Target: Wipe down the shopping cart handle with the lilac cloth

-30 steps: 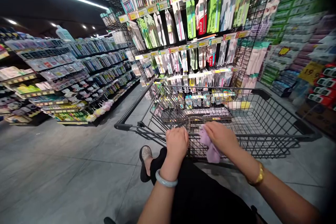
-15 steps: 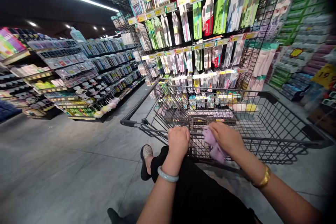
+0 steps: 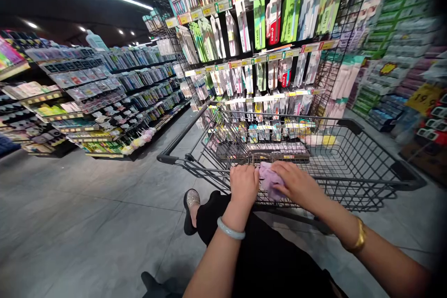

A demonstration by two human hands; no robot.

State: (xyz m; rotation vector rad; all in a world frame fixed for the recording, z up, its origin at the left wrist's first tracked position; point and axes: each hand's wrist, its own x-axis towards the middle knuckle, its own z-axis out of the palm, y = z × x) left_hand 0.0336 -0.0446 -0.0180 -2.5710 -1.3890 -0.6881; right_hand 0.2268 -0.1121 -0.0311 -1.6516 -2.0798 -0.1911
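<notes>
A black wire shopping cart (image 3: pixel 344 178) stands crosswise before me, its long near rim running under both hands. My left hand (image 3: pixel 244 182) is closed around that rim, knuckles up. Just to its right, my right hand (image 3: pixel 296 184) holds a crumpled lilac cloth (image 3: pixel 271 182) against the same rim. The cloth is bunched under the fingers and reaches close to my left hand. The cart's push handle (image 3: pixel 185 130) sticks out to the left. Part of the rim is hidden by the hands and the cloth.
Behind the cart rises a rack of packaged toothbrushes (image 3: pixel 274 21). Shelves of small goods (image 3: pixel 94 84) line the left side, and stacked packs (image 3: pixel 398 56) fill the right. Grey floor (image 3: pixel 104 223) extends to the left. My foot in a glittery shoe (image 3: pixel 191 198) is below the cart.
My right hand and the cloth have shifted left along the rim, and the cloth that hung down is now bunched up. My left hand has moved slightly right in view.
</notes>
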